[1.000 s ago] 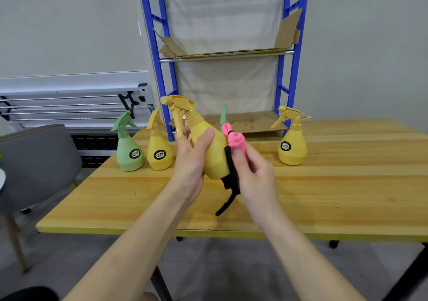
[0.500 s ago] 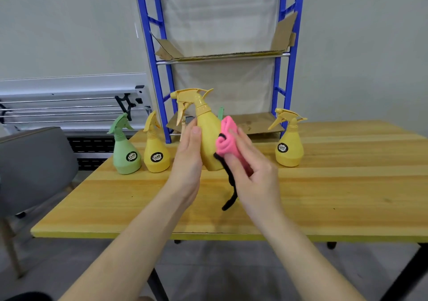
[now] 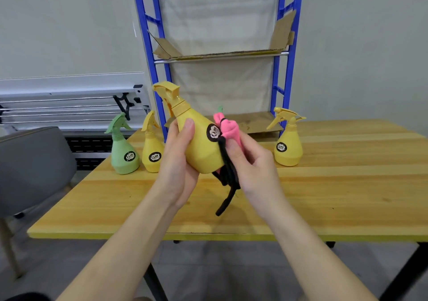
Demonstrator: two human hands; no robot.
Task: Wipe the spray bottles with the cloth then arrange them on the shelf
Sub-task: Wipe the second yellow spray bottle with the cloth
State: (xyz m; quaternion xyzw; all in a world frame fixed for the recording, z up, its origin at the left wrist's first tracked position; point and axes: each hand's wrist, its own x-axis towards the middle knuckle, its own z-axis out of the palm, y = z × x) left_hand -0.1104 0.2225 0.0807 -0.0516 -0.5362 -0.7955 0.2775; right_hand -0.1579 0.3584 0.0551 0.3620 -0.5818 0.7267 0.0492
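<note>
My left hand [image 3: 178, 161] grips a yellow spray bottle [image 3: 200, 145] by its body, above the table and tilted with the nozzle up-left and its black label facing me. My right hand [image 3: 251, 161] holds a pink cloth [image 3: 228, 129] with black straps hanging down, pressed against the bottle's right side. On the table stand a green bottle [image 3: 124, 151] and a yellow bottle [image 3: 151, 149] at the left, and another yellow bottle [image 3: 288, 141] at the right. Behind them rises the blue shelf [image 3: 276, 52] with cardboard-lined levels.
The wooden table [image 3: 347, 196] reaches toward me with its front edge near my forearms. A grey chair [image 3: 30, 168] stands at the left. A small green tip [image 3: 220, 109] pokes up behind the cloth. White metal racking [image 3: 64, 101] lies against the wall at the left.
The held bottle has tipped from upright to leaning left, and its label now faces me. My right hand with the cloth has slid down to the bottle's lower right side.
</note>
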